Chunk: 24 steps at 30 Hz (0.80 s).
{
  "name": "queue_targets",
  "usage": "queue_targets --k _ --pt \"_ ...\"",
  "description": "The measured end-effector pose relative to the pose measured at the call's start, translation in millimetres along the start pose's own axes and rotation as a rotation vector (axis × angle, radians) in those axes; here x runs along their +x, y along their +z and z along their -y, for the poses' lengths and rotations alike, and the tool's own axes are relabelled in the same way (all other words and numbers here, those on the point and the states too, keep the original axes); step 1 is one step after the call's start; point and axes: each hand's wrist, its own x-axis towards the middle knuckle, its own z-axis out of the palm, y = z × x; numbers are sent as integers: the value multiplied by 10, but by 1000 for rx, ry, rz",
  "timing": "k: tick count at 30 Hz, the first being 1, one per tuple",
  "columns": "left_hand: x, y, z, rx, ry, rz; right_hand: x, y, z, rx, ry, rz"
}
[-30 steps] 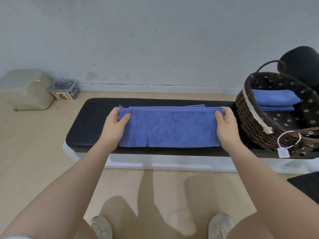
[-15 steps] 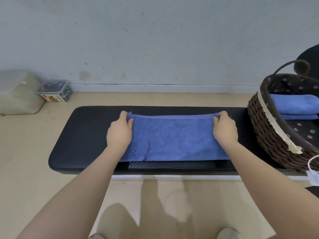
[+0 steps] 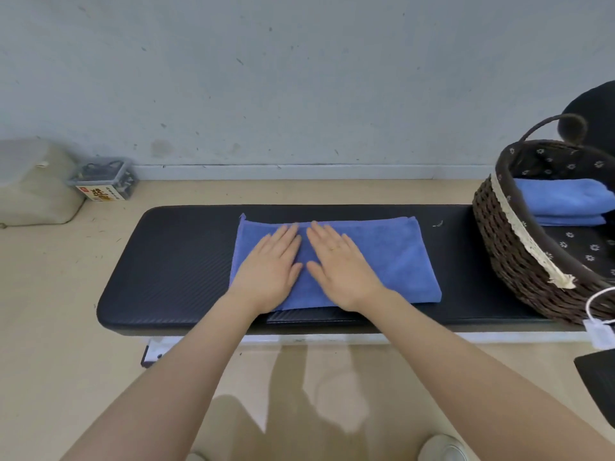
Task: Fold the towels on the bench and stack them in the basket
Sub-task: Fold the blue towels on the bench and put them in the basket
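Towel (image 3: 392, 257) is lying folded lengthwise mid-bench (image 3: 173, 261). Both hands are now pressing it flat side by side, left (image 3: 269, 264) and right (image 3: 339, 264), fingers straight, having left its ends. Next fold looks due. Basket (image 3: 519, 247), at 3 o'clock, is holding 2 towels.

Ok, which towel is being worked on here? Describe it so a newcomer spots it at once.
Find the long black bench along the wall. In its middle lies a blue towel, folded into a flat strip, with the left hand and right hand flat on it. The other blue towels sit in the wicker basket.
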Motion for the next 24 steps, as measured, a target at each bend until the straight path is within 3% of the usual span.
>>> queue_targets --k 2,13,16,19,24 --pt "-91 74 84 -63 -118 129 -20 104 -70 -95 40 98" --pt "-176 -54 -30 -16 -306 174 -519 -148 -961 -11 606 91" --pt "-69 -100 -164 -3 -314 173 -503 -192 -871 111 714 -57" --pt "51 -123 -302 -13 -163 163 -413 -257 -793 288 804 -202" --pt "171 -45 -399 38 -32 254 -315 -380 -788 932 908 -206"
